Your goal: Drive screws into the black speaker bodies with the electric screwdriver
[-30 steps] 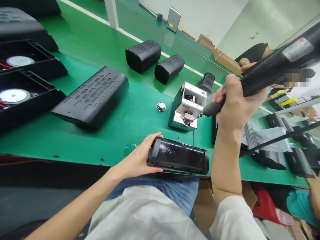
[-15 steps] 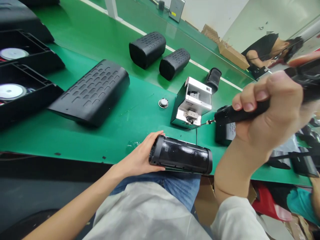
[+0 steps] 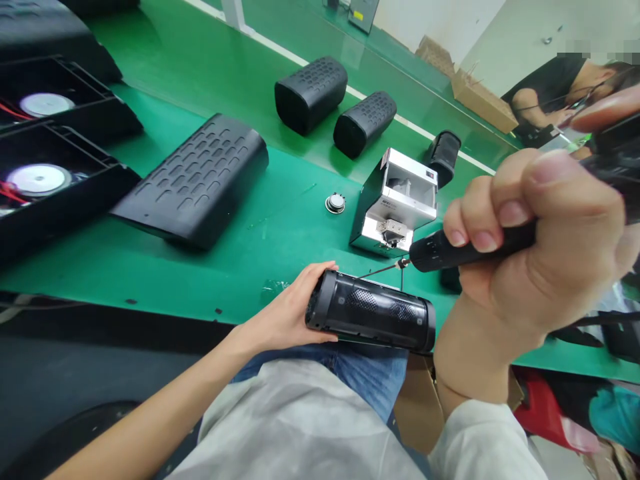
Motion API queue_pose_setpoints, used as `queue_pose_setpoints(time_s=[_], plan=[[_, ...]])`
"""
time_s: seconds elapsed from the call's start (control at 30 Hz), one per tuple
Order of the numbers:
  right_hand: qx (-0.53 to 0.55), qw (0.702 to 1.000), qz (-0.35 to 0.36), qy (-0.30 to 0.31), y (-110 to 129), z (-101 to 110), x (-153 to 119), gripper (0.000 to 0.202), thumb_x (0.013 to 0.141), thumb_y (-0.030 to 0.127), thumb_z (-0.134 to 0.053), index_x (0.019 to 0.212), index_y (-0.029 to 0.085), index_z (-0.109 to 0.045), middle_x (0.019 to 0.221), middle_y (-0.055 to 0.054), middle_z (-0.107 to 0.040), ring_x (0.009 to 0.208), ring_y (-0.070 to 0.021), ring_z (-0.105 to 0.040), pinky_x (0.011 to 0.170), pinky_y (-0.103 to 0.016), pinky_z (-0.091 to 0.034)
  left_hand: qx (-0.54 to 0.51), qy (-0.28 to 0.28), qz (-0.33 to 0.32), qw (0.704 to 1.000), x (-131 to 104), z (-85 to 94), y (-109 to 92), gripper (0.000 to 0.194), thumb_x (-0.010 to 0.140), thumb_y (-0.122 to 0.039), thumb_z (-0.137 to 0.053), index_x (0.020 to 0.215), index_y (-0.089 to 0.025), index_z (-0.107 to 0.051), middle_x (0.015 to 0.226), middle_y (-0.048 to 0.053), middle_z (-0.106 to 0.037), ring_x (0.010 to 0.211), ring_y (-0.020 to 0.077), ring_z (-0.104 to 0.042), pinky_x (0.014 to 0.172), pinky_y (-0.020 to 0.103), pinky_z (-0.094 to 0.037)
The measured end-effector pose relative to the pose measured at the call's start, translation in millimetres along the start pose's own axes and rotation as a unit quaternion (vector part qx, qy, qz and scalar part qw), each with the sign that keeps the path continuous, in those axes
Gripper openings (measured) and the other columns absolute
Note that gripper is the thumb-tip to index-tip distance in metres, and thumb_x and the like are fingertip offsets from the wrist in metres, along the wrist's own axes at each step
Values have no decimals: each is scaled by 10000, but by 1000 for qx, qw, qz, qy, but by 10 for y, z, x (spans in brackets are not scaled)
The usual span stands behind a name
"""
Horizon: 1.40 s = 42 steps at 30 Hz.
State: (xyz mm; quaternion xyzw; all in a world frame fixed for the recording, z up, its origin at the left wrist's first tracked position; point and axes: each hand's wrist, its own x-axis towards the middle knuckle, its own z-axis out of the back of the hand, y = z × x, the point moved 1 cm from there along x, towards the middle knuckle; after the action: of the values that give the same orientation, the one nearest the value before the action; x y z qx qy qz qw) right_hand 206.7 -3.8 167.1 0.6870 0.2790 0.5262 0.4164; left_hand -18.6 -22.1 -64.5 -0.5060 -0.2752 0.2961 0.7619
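Observation:
My left hand [image 3: 295, 310] grips the left end of a black speaker housing [image 3: 380, 310] at the table's front edge, with the thumb and fingers on opposite sides. The housing lies lengthwise, its perforated panel facing me. In my right hand [image 3: 540, 227] is a black electric screwdriver [image 3: 455, 250], the fingers wrapped round its body. Its long thin bit slants down to the left, and the tip is at the housing's upper edge; whether it touches a screw is too small to tell. Just behind stands a silver screw feeder [image 3: 395, 203].
A small round speaker driver [image 3: 335, 203] lies left of the feeder on the green table [image 3: 280, 233]. Several black speaker shells [image 3: 200, 180] stand around, and open housings with white drivers [image 3: 40, 179] are at the far left. Another person [image 3: 545, 93] sits across the table.
My right hand has brought the screwdriver left and down, so its bit now reaches the housing's upper edge. The left hand still holds the housing. The whole view has shifted slightly.

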Motion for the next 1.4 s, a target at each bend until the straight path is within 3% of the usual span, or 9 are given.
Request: queue_pose_setpoints(time_s=[0.07,0.33,0.47,0.8,1.03,1.13,1.23,1.33,1.4], plan=[[41,999,14,7,-77,-81,-59,330,896,64,-808,1093,279,-655,653,111,-496,457,-99,-415,437,-294,-452,-4,-7,-3,1000,-6,-8,11,1225,843,-504,-1069,1792,-378,-305,1774,187,-497,1660,490,-542,1392,720,-474],[53,989,51,127,-520,-118,-332,312,1025,192,-856,1175,303,-607,678,128,-567,429,-101,-512,428,-246,-480,-19,-11,-22,1000,12,-45,55,1248,791,-587,-1094,1769,-342,-358,1700,213,-541,1594,487,-585,1333,735,-532],[68,984,77,145,-559,-89,-391,297,1046,140,-791,1175,297,-576,701,131,-565,446,-88,-513,449,-220,-494,-21,-12,-26,999,21,-49,59,1218,810,-618,-1078,1747,-325,-357,1684,214,-540,1580,475,-582,1327,728,-531],[98,981,63,158,-595,-110,-419,255,1055,99,-780,1161,280,-634,749,99,-605,497,-94,-558,470,-234,-486,-10,-18,-27,999,31,-59,62,1185,804,-616,-1080,1714,-310,-386,1650,206,-555,1537,457,-610,1305,672,-548],[85,981,12,172,-584,-106,-329,296,1044,305,-901,1169,299,-633,724,97,-619,468,-111,-547,452,-282,-495,14,-14,-25,999,3,-36,40,1186,845,-542,-1064,1750,-310,-333,1692,202,-529,1578,445,-597,1335,638,-533],[81,986,47,136,-379,-8,-144,362,991,335,-917,1205,326,-625,659,127,-539,403,-113,-466,393,-287,-443,28,-17,-12,999,-1,-21,30,1190,853,-533,-1052,1771,-321,-324,1713,191,-533,1576,444,-616,1341,628,-534],[56,989,134,36,-188,176,106,336,969,200,-866,1180,306,-627,642,137,-491,406,-109,-441,404,-272,-415,33,-21,-7,999,7,-8,18,1187,849,-545,-1048,1781,-320,-347,1715,187,-553,1545,447,-653,1326,618,-555],[26,976,214,-28,-224,342,332,272,984,105,-802,1094,272,-617,636,130,-500,448,-109,-476,460,-269,-440,33,-19,-3,999,18,2,6,1191,843,-555,-1049,1782,-309,-361,1696,191,-574,1529,451,-668,1314,612,-570],[14,974,221,-46,-370,404,441,271,987,118,-811,1080,268,-606,655,127,-519,463,-108,-491,482,-280,-459,32,-17,-1,999,21,6,2,1190,844,-565,-1045,1782,-301,-363,1690,197,-577,1536,457,-663,1316,618,-568]])
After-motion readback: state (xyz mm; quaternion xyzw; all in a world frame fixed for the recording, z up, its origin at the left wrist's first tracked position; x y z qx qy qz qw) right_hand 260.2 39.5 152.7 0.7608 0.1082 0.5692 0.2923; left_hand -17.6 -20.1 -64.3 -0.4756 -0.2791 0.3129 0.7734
